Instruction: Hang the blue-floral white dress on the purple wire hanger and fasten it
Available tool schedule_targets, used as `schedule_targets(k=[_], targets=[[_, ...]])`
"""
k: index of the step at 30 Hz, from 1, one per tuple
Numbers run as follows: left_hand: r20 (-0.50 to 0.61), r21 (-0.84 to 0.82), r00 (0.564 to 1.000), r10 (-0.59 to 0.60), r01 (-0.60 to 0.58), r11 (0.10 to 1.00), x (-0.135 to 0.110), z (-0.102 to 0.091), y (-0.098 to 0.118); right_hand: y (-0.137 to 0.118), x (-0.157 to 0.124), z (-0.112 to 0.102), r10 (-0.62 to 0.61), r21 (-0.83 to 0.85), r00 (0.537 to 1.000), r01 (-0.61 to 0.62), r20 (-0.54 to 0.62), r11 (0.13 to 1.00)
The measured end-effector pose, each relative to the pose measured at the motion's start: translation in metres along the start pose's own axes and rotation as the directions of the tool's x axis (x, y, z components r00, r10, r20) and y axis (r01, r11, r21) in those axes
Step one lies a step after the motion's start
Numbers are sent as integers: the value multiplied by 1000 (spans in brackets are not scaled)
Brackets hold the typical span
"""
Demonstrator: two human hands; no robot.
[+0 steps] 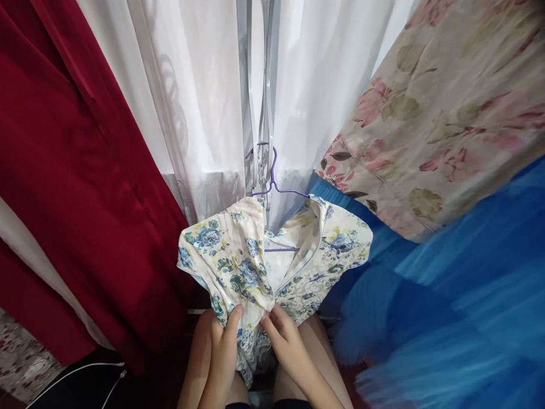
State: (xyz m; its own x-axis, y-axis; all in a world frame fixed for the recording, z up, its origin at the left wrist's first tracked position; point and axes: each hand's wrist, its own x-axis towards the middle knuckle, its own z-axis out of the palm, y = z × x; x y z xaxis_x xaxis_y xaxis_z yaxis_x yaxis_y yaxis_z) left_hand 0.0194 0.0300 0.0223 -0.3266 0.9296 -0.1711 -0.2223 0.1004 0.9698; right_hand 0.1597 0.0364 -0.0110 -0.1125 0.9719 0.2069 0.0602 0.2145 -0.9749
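Observation:
A white dress [238, 250] printed with blue and yellow-green flowers hangs on a purple hanger [273, 180] in front of me. Its front is open in a V at the neck, where the hanger's lower bar shows through. With thumb and fingers, my left hand [226, 335] grips the fabric below the left sleeve. My right hand [281, 329] pinches the cloth at the bottom of the V opening. Some fingers are hidden behind the fabric. The lower part of the dress drops between my knees.
White curtains [204, 102] hang behind, with pale straps [268, 85] at the hanger hook. Red curtain fabric [85, 170] fills the left. On the right are a beige floral cloth [426, 125] and blue tulle [447, 295]. White cables [80, 364] lie at lower left.

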Motion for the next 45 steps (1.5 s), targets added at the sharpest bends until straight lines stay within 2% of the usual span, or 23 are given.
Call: schedule_targets(k=[5, 8, 9, 10, 12, 13, 14, 15, 17, 19, 22, 24, 26, 28, 33, 38, 42, 44, 45], targets=[[28, 8, 999, 21, -22, 1000, 2, 4, -10, -11, 3, -10, 69, 20, 997, -68, -23, 997], [-16, 85, 990, 140, -138, 987, 2, 2, -12, -10, 1, -18, 98, 61, 993, -93, -70, 994], [-65, 139, 970, 233, -222, 965, 1, 1, -12, -9, 0, -21, 115, 83, 989, -108, -90, 991], [-127, 207, 929, 347, -317, 926, 0, 0, -13, -9, 0, -24, 138, 107, 985, -127, -107, 986], [-194, 366, 809, 554, -465, 806, -3, 1, -18, -9, 0, -28, 192, 152, 975, -174, -115, 973], [-165, 430, 768, 619, -509, 746, -4, 3, -21, -11, -1, -29, 213, 167, 971, -193, -106, 967], [-82, 468, 760, 645, -542, 698, -4, 6, -25, -12, -1, -30, 226, 175, 970, -208, -91, 962], [39, 476, 778, 627, -566, 673, -3, 11, -30, -13, -1, -30, 232, 177, 970, -216, -76, 960], [301, 440, 816, 493, -578, 687, 0, 24, -40, -15, -1, -30, 230, 163, 972, -220, -51, 962], [441, 400, 815, 375, -553, 731, 5, 36, -49, -15, -1, -30, 236, 142, 971, -229, -31, 963], [443, 362, 813, 379, -549, 754, 13, 48, -57, -16, 0, -34, 267, 139, 963, -261, -25, 955], [454, 326, 792, 408, -574, 751, 15, 49, -60, -21, 5, -39, 293, 178, 956, -285, -21, 942], [495, 312, 774, 394, -581, 752, 17, 47, -64, -32, 15, -44, 306, 229, 952, -293, -23, 928], [500, 341, 783, 369, -570, 747, 20, 43, -67, -50, 32, -49, 295, 263, 955, -274, -44, 925], [477, 446, 822, 312, -532, 719, 33, 37, -68, -115, 91, -51, 115, 259, 987, -83, -110, 962], [505, 468, 817, 279, -530, 707, 27, 38, -71, -165, 132, -50, -55, 318, 986, 104, -160, 942], [533, 464, 814, 230, -509, 725, 20, 41, -76, -173, 132, -50, -121, 277, 972, 175, -202, 945], [573, 426, 784, 240, -535, 729, 22, 41, -60, -168, 126, -49, -136, 246, 974, 179, -183, 953], [584, 390, 763, 278, -564, 728, 24, 41, -45, -166, 123, -48, -149, 225, 974, 186, -172, 956]])
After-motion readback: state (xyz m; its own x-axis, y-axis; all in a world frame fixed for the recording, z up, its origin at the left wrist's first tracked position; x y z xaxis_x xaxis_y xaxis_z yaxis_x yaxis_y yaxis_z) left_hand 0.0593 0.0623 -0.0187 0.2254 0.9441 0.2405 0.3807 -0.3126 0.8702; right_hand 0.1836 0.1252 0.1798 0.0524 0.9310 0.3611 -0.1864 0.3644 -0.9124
